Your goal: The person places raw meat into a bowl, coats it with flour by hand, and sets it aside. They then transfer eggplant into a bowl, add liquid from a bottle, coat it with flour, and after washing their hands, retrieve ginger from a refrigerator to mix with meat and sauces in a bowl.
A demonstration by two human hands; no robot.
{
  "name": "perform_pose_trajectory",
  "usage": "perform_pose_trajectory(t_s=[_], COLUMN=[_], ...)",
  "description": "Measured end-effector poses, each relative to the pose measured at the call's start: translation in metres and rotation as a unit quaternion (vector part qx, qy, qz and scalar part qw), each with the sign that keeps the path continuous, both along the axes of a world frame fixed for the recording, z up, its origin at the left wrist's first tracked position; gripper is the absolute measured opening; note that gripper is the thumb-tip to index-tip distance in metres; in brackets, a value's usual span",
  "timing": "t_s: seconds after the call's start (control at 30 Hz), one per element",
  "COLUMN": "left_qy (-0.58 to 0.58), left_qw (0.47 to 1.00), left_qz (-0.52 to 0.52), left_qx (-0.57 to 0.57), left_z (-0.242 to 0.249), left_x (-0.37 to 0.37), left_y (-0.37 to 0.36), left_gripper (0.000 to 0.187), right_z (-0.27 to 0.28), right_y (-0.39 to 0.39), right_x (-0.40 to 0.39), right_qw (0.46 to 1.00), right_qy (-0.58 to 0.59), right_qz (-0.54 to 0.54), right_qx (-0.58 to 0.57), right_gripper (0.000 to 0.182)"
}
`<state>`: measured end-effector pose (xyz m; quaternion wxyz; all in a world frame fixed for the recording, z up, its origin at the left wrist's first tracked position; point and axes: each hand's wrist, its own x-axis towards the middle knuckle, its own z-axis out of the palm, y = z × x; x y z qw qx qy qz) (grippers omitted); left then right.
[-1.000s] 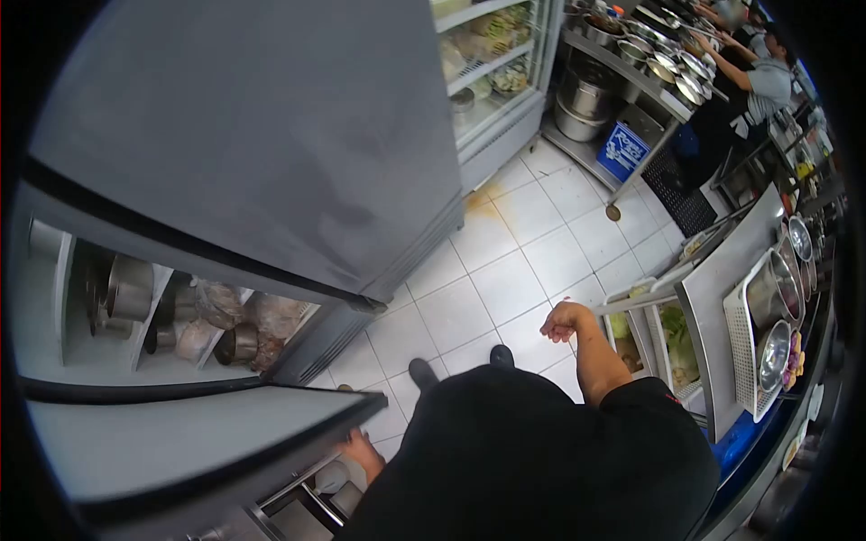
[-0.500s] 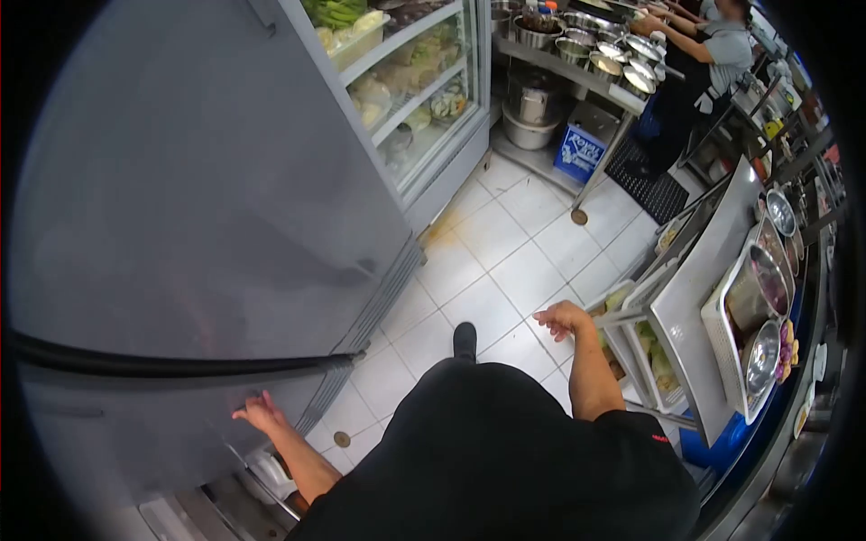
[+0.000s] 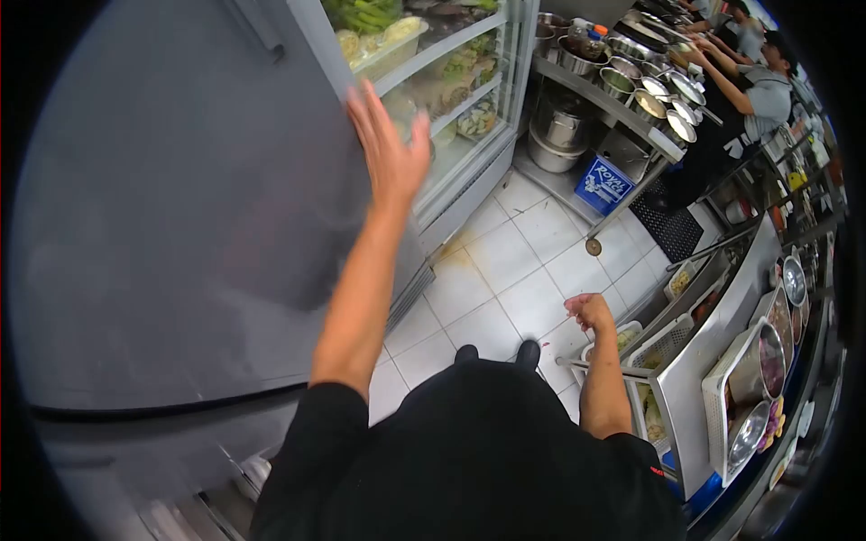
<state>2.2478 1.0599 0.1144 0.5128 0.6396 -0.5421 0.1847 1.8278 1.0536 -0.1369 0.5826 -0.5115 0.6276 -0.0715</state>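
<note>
- The left hand (image 3: 390, 153) is raised and open, its fingers extended and the thumb spread away from them.
- It overlaps the edge of the grey refrigerator door (image 3: 180, 207) beside the glass-door display fridge (image 3: 469, 180); I cannot tell whether it touches either.
- The refrigerator door fills the left side of the view, with a door handle (image 3: 255, 27) near its top.
- Inside the display fridge, leafy greens (image 3: 365, 13) and other produce lie on shelves.
- The right hand (image 3: 588, 311) is lower, its fingers loosely bent; I cannot tell whether they are fully closed or whether the palm holds anything.
- Nearest to it are the food containers (image 3: 621, 341) under the steel worktable (image 3: 695, 365).
- On that worktable, a white perforated basket (image 3: 716, 406) holds a steel pot (image 3: 748, 377) and a steel bowl (image 3: 750, 433).
- Ahead, a steel table (image 3: 606, 97) carries pots, pans and an orange-capped bottle (image 3: 596, 43), with a blue crate (image 3: 605, 186) on its lower shelf.
- A co-worker (image 3: 767, 95) stands beside that table, arms reaching over it.
- Two dark shoes (image 3: 529, 353) stand on white floor tiles (image 3: 501, 257).
</note>
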Motion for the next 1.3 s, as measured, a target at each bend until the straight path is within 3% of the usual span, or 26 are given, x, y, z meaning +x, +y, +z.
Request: perform_pose_trajectory(t_s=[0.1,0.17,0.3,0.43,0.57,0.63,0.7,0.73,0.77,0.83,0.9,0.97,1.03,1.1,1.13,1.2,1.27,1.3], left_qy=[0.047,0.080,0.208,0.262,0.169,0.205,0.253,0.322,0.383,0.519,0.522,0.309,0.276,0.285,0.284,0.318,0.014,-0.136], left_qw=[0.990,0.968,0.954,0.949,0.975,0.974,0.958,0.917,0.860,0.749,0.804,0.890,0.855,0.835,0.845,0.818,0.917,0.914], left_qz=[0.092,0.175,0.144,0.096,0.051,0.047,-0.079,-0.183,-0.288,-0.372,-0.281,-0.174,-0.052,0.061,0.081,0.129,0.191,0.262], left_qx=[-0.101,-0.163,-0.158,-0.144,-0.138,-0.084,-0.112,-0.146,-0.176,-0.177,0.046,0.286,0.436,0.468,0.445,0.461,0.351,0.279], left_z=[0.039,0.041,0.058,0.071,0.053,0.052,0.054,0.048,0.036,0.006,-0.074,-0.161,-0.217,-0.256,-0.272,-0.276,-0.383,-0.431], left_x=[0.040,0.068,0.055,0.035,0.005,-0.031,-0.074,-0.088,-0.099,-0.124,-0.119,-0.108,-0.086,-0.053,-0.032,0.003,0.094,0.134], left_y=[-0.058,-0.081,-0.069,-0.066,-0.043,-0.023,-0.013,-0.013,-0.016,-0.031,-0.064,-0.086,-0.097,-0.114,-0.122,-0.138,-0.167,-0.181], left_gripper=[0.092,0.084,0.079,0.075,0.072,0.081,0.081,0.079,0.078,0.071,0.064,0.063,0.066,0.066,0.069,0.065,0.052,0.046], right_z=[0.019,0.013,-0.001,0.013,0.032,0.069,0.089,0.093,0.096,0.104,0.105,0.082,0.078,0.087,0.104,0.118,0.127,0.145], right_y=[-0.017,-0.029,-0.061,-0.099,-0.132,-0.132,-0.132,-0.133,-0.134,-0.132,-0.133,-0.150,-0.167,-0.176,-0.183,-0.203,-0.222,-0.224], right_x=[-0.009,-0.019,-0.043,-0.035,-0.002,0.021,0.037,0.039,0.041,0.035,0.021,-0.011,-0.047,-0.079,-0.086,-0.110,-0.130,-0.125], right_qw=[1.000,0.998,0.998,0.995,0.966,0.941,0.913,0.900,0.888,0.887,0.899,0.932,0.967,0.985,0.987,0.993,0.992,0.991], right_qy=[0.024,-0.007,-0.042,-0.048,-0.004,0.019,0.022,0.013,0.004,-0.004,-0.005,0.030,0.001,-0.081,-0.024,0.006,0.101,0.093], right_qz=[-0.017,-0.052,-0.024,0.084,0.255,0.326,0.381,0.400,0.417,0.409,0.380,0.323,0.226,0.094,0.096,0.050,0.002,-0.042], right_qx=[-0.007,0.025,0.043,0.035,-0.039,-0.089,-0.142,-0.170,-0.195,-0.213,-0.219,-0.161,-0.120,-0.121,-0.130,-0.106,-0.073,-0.083], right_gripper=[0.024,0.028,0.024,0.026,0.046,0.058,0.069,0.074,0.079,0.084,0.083,0.084,0.080,0.075,0.069,0.068,0.062,0.046])
